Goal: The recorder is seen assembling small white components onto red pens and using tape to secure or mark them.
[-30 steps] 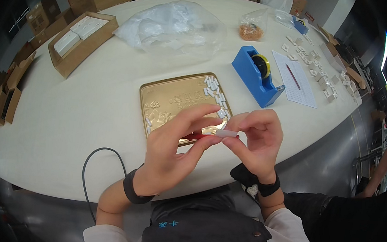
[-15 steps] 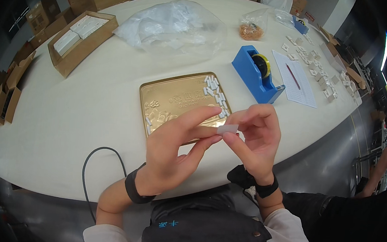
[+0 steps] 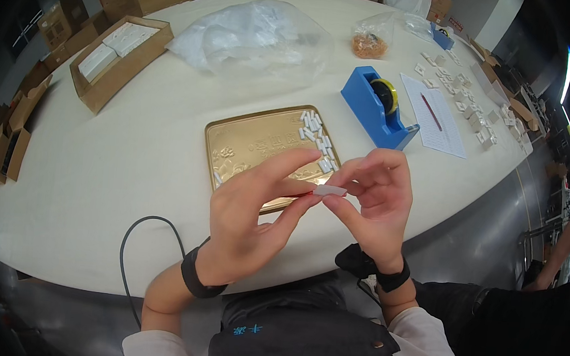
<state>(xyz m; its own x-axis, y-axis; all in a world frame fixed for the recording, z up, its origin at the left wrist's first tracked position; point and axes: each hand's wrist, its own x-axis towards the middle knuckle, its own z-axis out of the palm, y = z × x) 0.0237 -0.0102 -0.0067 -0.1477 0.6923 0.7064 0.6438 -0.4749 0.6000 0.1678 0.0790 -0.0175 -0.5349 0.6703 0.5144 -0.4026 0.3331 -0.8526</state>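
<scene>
My left hand (image 3: pixel 245 218) and my right hand (image 3: pixel 379 209) meet in front of me, thumbs and fingertips pinched on a small white strip (image 3: pixel 330 190). Red shows at both of its ends, but what it wraps, if anything, I cannot make out. Just beyond my hands lies a shallow gold tin tray (image 3: pixel 262 126) with embossed patterns. Small white cylinders (image 3: pixel 313 122) are heaped along its right side, and a few more sit at its left edge, partly behind my left hand. A blue tape dispenser (image 3: pixel 364 107) with a yellow-cored roll stands beyond my right hand.
A sheet of paper (image 3: pixel 445 137) with a red pen (image 3: pixel 431 113) lies right of the dispenser, near many small white parts (image 3: pixel 466 92). Farther back are a clear plastic bag (image 3: pixel 256 38), a bag of orange pieces (image 3: pixel 370 45) and an open carton (image 3: pixel 97 99). A black cable (image 3: pixel 123 249) crosses the front edge.
The white strip looks narrower and flatter than before, and has shifted slightly left. My left hand has moved a little left; both hands keep their pinch.
</scene>
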